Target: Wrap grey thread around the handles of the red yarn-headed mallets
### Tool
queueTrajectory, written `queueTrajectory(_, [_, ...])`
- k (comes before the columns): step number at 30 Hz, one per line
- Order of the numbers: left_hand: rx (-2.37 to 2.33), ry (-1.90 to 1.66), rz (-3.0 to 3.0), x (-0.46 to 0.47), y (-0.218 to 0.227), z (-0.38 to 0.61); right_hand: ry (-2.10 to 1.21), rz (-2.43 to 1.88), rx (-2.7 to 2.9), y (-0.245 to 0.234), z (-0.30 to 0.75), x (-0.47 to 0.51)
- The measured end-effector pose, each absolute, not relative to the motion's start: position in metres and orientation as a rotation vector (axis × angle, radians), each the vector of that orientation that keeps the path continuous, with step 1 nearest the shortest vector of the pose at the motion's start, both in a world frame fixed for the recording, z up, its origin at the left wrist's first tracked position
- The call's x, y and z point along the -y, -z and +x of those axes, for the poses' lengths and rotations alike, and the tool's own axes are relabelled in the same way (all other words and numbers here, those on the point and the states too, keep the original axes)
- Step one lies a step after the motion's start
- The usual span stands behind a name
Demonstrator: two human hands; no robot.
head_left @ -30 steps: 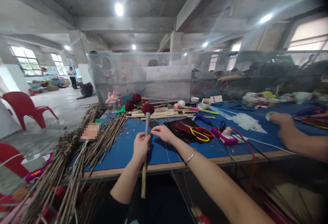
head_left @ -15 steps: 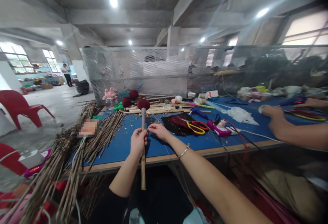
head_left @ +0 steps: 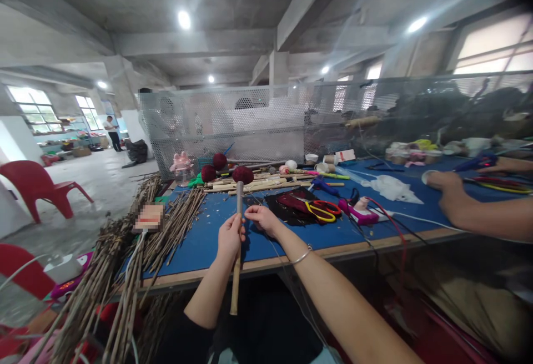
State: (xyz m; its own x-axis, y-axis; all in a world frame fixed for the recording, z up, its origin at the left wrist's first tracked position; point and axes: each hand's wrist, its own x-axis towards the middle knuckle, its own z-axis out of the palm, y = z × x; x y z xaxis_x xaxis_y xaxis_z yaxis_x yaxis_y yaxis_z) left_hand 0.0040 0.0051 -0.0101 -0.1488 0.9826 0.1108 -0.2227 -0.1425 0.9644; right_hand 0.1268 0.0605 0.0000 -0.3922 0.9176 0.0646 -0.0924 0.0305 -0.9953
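1. 1 large heap of bare twigs [head_left: 120, 264] lies left of the left hand and spills off the edge of the blue surface [head_left: 200, 242]. Judging by it, a lot of stock has not been worked yet.
2. 2 red-headed sticks [head_left: 210, 173] rest on the surface beyond the hands. They look finished, so the work appears to be somewhere between early and midway.
3. Left hand [head_left: 230, 236]: closed in a fist around the shaft of the stick [head_left: 236, 275]. The stick stands upright, with its red ball head [head_left: 242, 175] already on, above the hand, and its lower end hanging below the surface edge.
4. Right hand [head_left: 261, 218]: the fingers are drawn together in a pinch just beside the shaft, slightly above the left hand. It appears to hold a thin thread [head_left: 278, 258] that trails down toward the person's lap. I cannot tell whether any thread is wound on the shaft.
5. Right of the right hand, scissors [head_left: 322, 208] lie on a dark cloth, and a pink glue gun [head_left: 360, 215] lies further right. Neither is touched.
6. Furthest right, a co-worker's hand [head_left: 452, 197] rests on the surface, well apart from both hands.
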Motion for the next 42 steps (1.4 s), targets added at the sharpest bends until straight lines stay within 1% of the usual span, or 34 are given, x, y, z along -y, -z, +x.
queueTrajectory(4, [-1.056, -1.526, 1.057, -0.005, 0.009, 0.005, -1.484, -0.923, 1.471, 0.0, 0.123, -0.06])
queueTrajectory(9, [-1.004, -1.538, 1.005, -0.006, 0.008, 0.005, -1.308, -0.903, 1.466, 0.006, 0.115, -0.066])
queueTrajectory(11, [-0.998, -1.528, 1.0, -0.006, 0.008, 0.006, -1.37, -0.866, 1.453, 0.007, 0.116, -0.066])
queueTrajectory(15, [-0.991, -1.512, 0.982, -0.002, 0.005, 0.008, -1.654, -0.799, 1.501, 0.004, 0.127, -0.065])
queueTrajectory(18, [-0.966, -1.47, 0.981, 0.001, 0.004, 0.008, -1.753, -0.75, 1.508, 0.003, 0.133, -0.065])
queueTrajectory(21, [-0.963, -1.453, 0.996, 0.002, 0.004, 0.009, -1.76, -0.726, 1.473, 0.003, 0.134, -0.066])
queueTrajectory(25, [-1.198, -1.555, 1.089, 0.004, 0.005, 0.012, -1.698, -0.738, 1.426, 0.003, 0.132, -0.066])
queueTrajectory(28, [-1.3, -1.554, 1.132, 0.004, 0.006, 0.012, -1.671, -0.763, 1.401, -0.001, 0.131, -0.062])
queueTrajectory(34, [-1.105, -1.417, 1.079, 0.002, 0.004, 0.008, -1.867, -0.7, 1.403, -0.009, 0.131, -0.054])
queueTrajectory(37, [-1.066, -1.347, 1.076, 0.002, 0.005, 0.01, -1.862, -0.697, 1.368, -0.007, 0.131, -0.055])
queueTrajectory(39, [-1.125, -1.385, 1.097, 0.002, 0.006, 0.012, -1.823, -0.702, 1.362, -0.005, 0.13, -0.057])
queueTrajectory(42, [-1.285, -1.576, 1.197, 0.004, 0.008, 0.015, -1.775, -0.723, 1.368, -0.002, 0.128, -0.058])
